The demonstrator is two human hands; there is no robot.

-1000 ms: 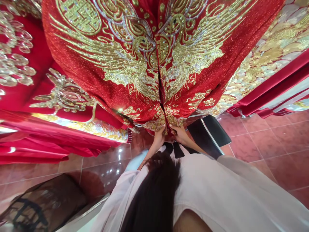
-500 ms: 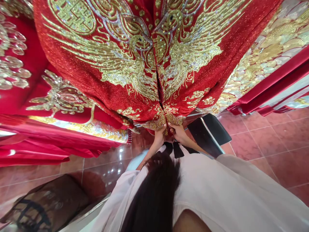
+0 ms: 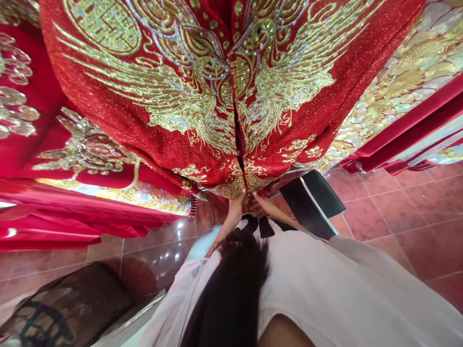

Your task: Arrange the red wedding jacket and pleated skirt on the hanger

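Note:
A red jacket (image 3: 173, 120) with heavy gold and sequin bird embroidery hangs in front of me and fills the upper view. Its front opening runs down the middle to the hem. My left hand (image 3: 236, 208) pinches the hem on the left side of the opening. My right hand (image 3: 263, 206) grips the hem on the right side, its fingers partly tucked under the cloth. Both hands sit close together at the bottom of the split. My white top and dark hair cover the lower view.
More red and gold embroidered garments (image 3: 54, 144) hang at left, and another (image 3: 398, 82) at right. A black stand or chair (image 3: 311, 197) is just right of my hands. Glossy red floor tiles (image 3: 405, 217) lie below. A dark bag (image 3: 72, 308) lies at lower left.
My hands have stayed at the hem; the right hand has slid a little further under the cloth. The jacket has shifted slightly left in view.

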